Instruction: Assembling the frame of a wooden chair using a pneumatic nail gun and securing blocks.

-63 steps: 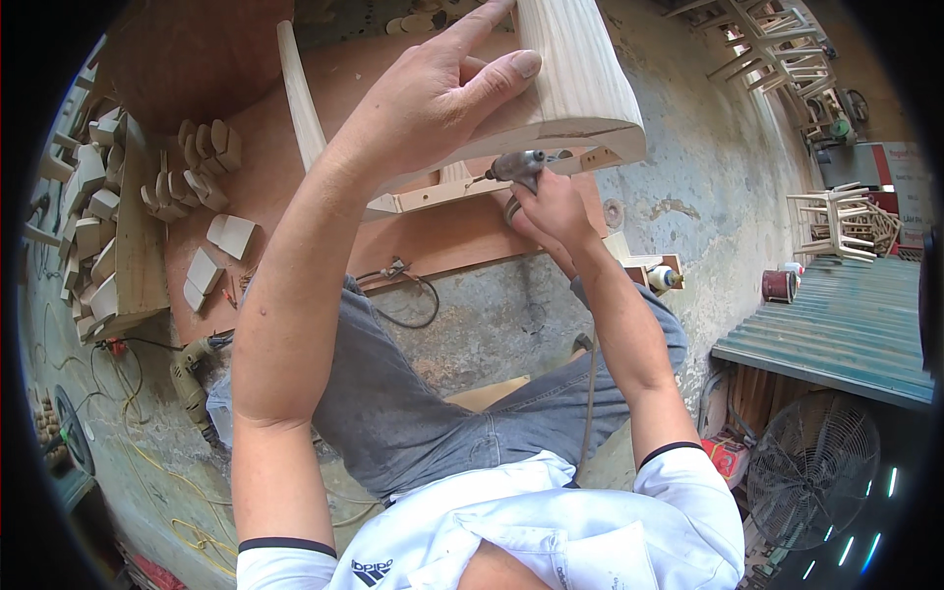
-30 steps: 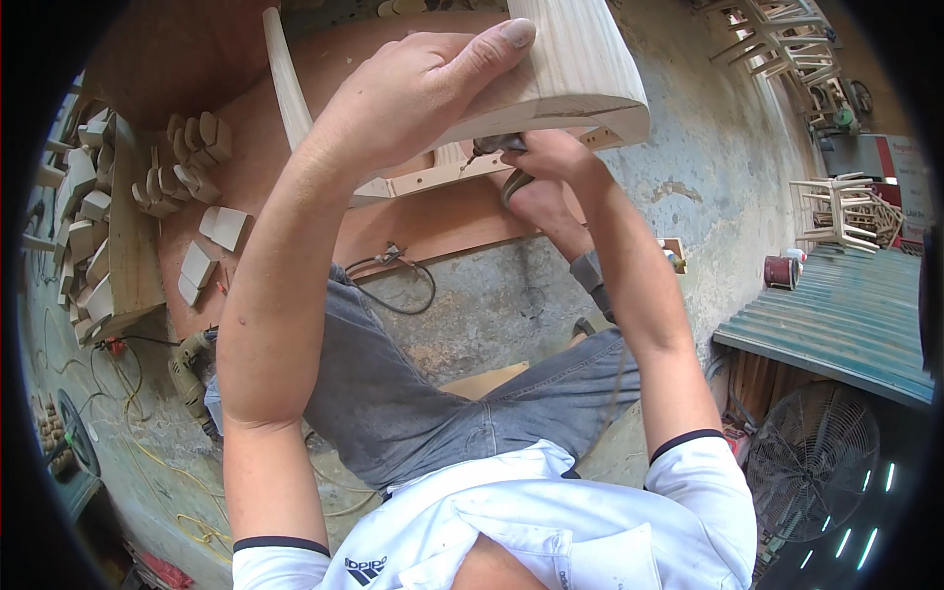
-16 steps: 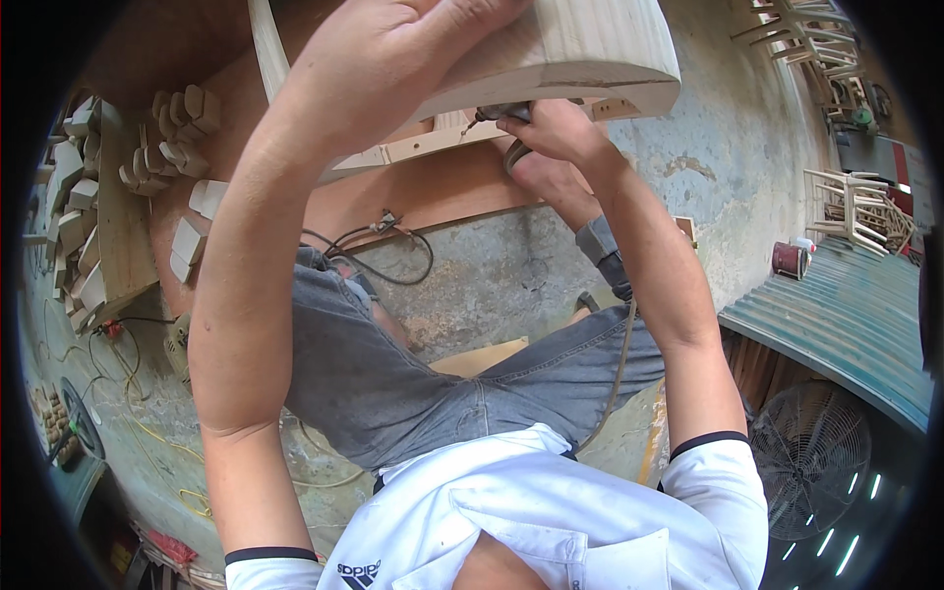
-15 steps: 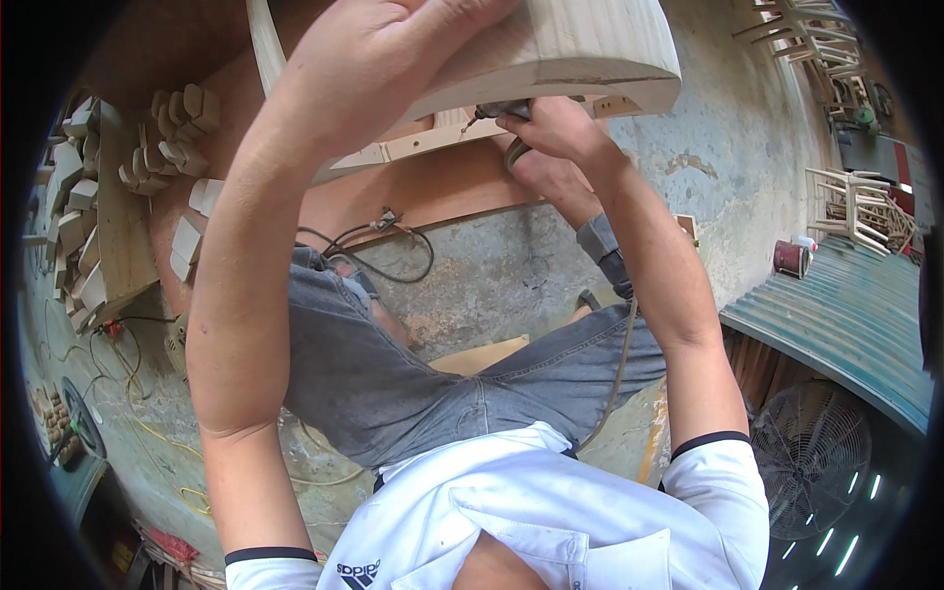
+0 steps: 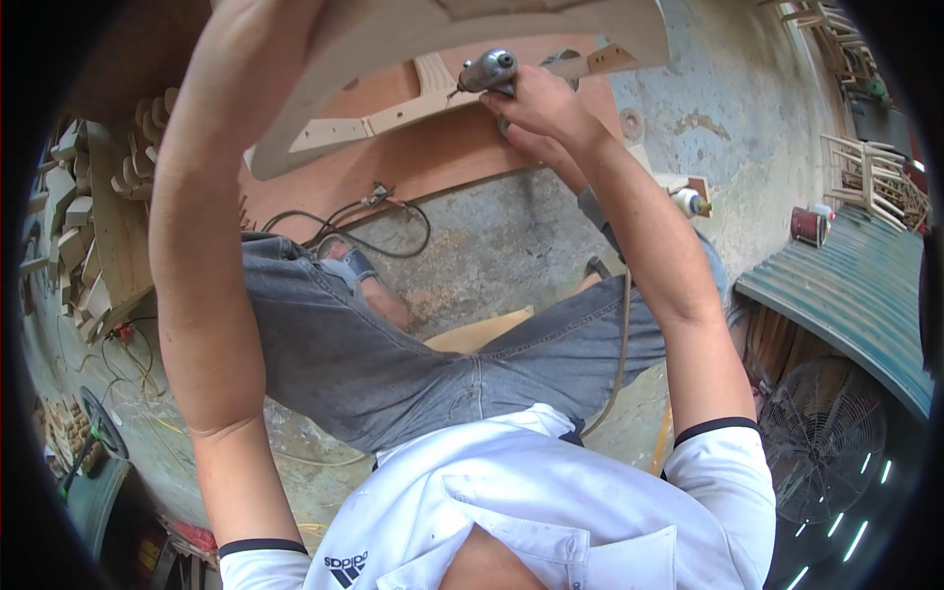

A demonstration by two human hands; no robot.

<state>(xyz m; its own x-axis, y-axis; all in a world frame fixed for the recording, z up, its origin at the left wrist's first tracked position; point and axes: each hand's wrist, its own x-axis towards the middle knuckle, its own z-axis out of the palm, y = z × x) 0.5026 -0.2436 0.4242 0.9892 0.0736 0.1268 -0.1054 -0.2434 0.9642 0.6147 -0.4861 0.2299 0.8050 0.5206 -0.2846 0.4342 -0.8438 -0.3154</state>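
A pale curved wooden chair part [image 5: 531, 29] is held up close at the top of the view, with a slim wooden rail [image 5: 374, 123] under it. My right hand [image 5: 541, 103] grips a grey metal power tool [image 5: 489, 71], whose tip touches the underside of the wood by the rail. A hose [image 5: 621, 344] runs from the tool down along my right arm. My left forearm [image 5: 211, 226] reaches up beside the wooden part. The left hand itself lies beyond the top edge.
An orange-brown board [image 5: 433, 172] lies on the concrete floor with a black cable [image 5: 393, 211] on it. Several wooden blocks [image 5: 79, 216] are stacked at the left. At the right are a fan [image 5: 826, 442], corrugated metal sheeting [image 5: 846, 295], a red can [image 5: 808, 226] and wooden chair frames [image 5: 870, 182].
The wooden part has come closer and higher in the picture. My left hand, which lay on it, has passed out over the top edge. The right hand keeps the tool against the wood.
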